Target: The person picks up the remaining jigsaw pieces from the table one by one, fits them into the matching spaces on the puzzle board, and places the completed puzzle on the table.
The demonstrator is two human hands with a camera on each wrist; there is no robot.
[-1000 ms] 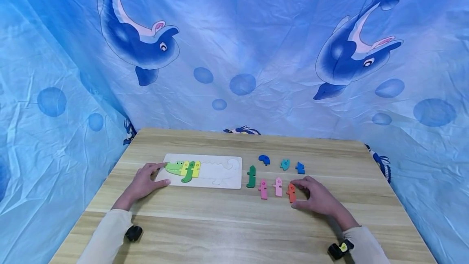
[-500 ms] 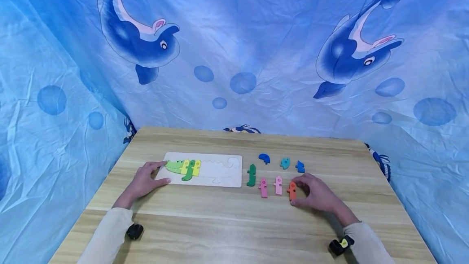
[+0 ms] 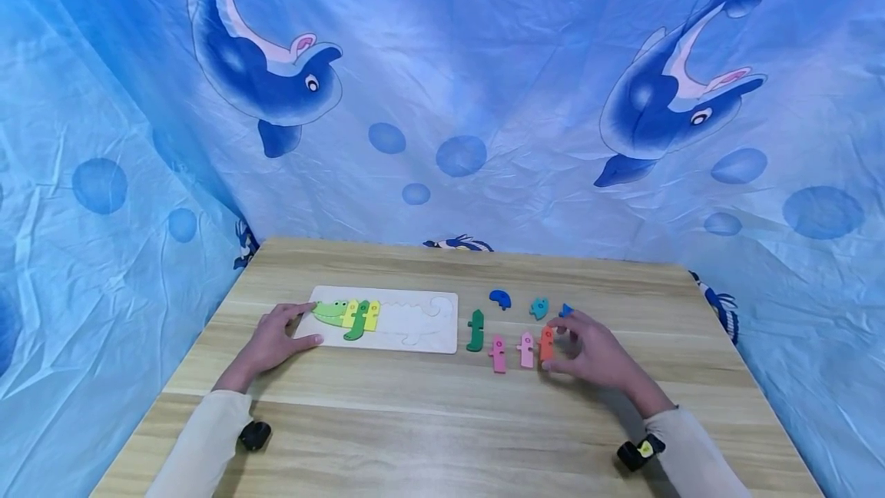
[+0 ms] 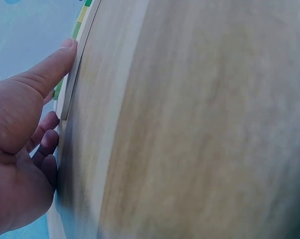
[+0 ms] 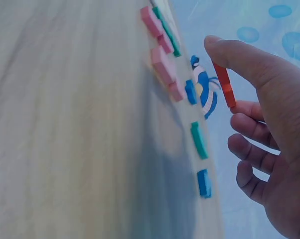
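A white puzzle board (image 3: 442, 333) lies at the left of the table in the head view. On its left part sit a green crocodile head (image 3: 329, 315), yellow pieces and a green leg piece (image 3: 357, 321). My left hand (image 3: 275, 338) rests at the board's left end, index fingertip by the snout and thumb along the front edge. Between thumb and index finger, my right hand (image 3: 596, 350) pinches an orange puzzle piece (image 3: 546, 344). The right wrist view shows this piece raised above the table, the other fingers loosely bent.
Near the right hand lie a light pink piece (image 3: 526, 350), a darker pink piece (image 3: 498, 354) and a dark green piece (image 3: 475, 331). Behind them are a blue arched piece (image 3: 500, 299), a teal piece (image 3: 539, 308) and another blue piece (image 3: 566, 310), partly covered by the hand.
My right hand has lifted the orange piece and carried it slightly left and away from me, close to the light pink piece. The left hand and board have stayed put.
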